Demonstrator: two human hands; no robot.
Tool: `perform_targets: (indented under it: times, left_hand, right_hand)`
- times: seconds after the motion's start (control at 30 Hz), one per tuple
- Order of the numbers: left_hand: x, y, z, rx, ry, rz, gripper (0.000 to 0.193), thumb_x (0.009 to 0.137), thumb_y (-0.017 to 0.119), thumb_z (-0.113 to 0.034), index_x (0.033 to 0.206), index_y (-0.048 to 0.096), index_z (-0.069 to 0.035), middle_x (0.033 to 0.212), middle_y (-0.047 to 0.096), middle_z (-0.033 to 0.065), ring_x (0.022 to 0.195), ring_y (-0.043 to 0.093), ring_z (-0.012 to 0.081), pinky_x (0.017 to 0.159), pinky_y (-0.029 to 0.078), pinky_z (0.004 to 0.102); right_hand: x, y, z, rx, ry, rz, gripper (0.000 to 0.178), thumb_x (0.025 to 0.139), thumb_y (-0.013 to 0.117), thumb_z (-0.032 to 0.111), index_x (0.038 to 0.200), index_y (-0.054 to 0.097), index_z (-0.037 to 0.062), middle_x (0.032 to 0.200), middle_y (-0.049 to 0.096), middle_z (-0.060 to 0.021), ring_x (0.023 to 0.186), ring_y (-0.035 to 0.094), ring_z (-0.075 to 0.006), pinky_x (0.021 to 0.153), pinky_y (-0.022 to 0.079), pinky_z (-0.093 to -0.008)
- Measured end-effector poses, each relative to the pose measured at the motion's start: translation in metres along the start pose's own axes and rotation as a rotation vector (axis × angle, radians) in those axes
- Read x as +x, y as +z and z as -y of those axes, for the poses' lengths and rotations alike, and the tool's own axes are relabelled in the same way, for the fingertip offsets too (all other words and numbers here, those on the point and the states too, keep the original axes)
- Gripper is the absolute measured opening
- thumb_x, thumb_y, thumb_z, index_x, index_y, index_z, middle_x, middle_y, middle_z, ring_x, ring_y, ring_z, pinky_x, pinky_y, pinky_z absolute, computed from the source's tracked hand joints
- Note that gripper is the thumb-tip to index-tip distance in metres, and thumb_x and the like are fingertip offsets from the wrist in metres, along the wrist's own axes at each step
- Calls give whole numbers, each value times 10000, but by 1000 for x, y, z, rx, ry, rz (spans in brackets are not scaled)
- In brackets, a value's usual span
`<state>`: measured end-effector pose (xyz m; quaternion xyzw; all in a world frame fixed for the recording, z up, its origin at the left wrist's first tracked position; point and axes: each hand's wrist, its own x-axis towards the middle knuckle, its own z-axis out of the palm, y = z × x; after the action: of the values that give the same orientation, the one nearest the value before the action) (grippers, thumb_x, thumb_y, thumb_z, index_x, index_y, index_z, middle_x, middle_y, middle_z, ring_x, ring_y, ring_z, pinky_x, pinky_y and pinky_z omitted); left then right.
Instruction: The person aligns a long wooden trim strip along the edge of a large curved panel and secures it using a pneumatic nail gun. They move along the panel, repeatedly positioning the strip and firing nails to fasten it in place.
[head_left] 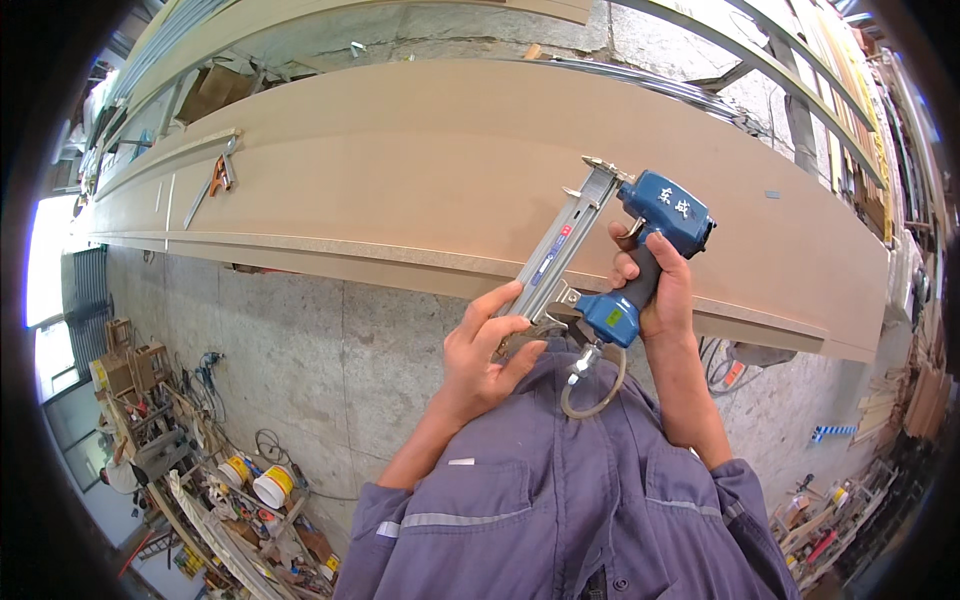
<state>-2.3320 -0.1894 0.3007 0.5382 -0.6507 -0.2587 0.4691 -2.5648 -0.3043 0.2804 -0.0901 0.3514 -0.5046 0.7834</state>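
Note:
A blue pneumatic brad nailer [672, 212] is held up in front of my body, over the near edge of a long brown board [400, 150]. My right hand [668, 285] is wrapped round its black grip. The fingers and thumb of my left hand [485, 350] close on the rear end of the silver magazine [560, 245]. The nailer's nose points away from me, toward the board's far side. From the fitting under the handle, a short pale hose [612, 395] loops down against my overalls.
An orange-handled tool [220, 178] lies on the board's left part. A narrow strip [420, 257] runs along its near edge. Beyond lie metal tubes [670, 90] and rails. White-and-yellow buckets [273, 488] and clutter stand lower left; a power drill [208, 365] with cables lies on the concrete floor [290, 340].

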Motion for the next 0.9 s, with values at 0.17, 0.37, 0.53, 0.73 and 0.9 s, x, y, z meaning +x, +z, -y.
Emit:
perform_targets:
  times: [0.17,0.37,0.53,0.73,0.9]
  left_hand:
    - [10,-20,-2,87,81,64,223,943,727,-271,1056,703,-80,1256,671,200,1148,664,360,903,551,408]
    - [32,1,-3,-6,26,-144,268,984,666,-287,1102,660,-47,1224,674,183,1213,610,364,1000,489,462]
    - [83,20,-2,-121,0,-287,313,1033,605,-246,1215,574,6,1197,632,195,1096,618,351,991,475,436]
    - [41,34,15,-531,-400,-254,240,1060,587,-202,1146,589,21,1005,642,104,951,618,153,856,510,305]
    - [-35,31,71,-557,-692,-528,194,1032,626,-190,1045,631,3,862,648,21,818,597,91,754,502,247]
  right_hand:
    - [-2,9,1,-6,9,21,511,985,637,238,1399,473,-11,1216,656,-191,660,551,-118,626,501,-314]
    - [-4,19,-7,-26,34,131,485,994,623,238,1390,493,-10,1226,657,-183,661,538,-105,645,494,-299]
    - [15,28,22,-72,-37,203,536,1002,616,277,1446,485,7,1265,662,-197,675,527,-106,663,492,-296]
    - [7,63,78,-659,-84,229,509,944,668,187,1386,519,-17,1177,700,-214,634,572,-113,595,474,-268]
    - [-4,128,98,-1417,-6,342,317,843,651,43,1147,667,-43,1025,732,-136,610,600,-92,574,519,-258]
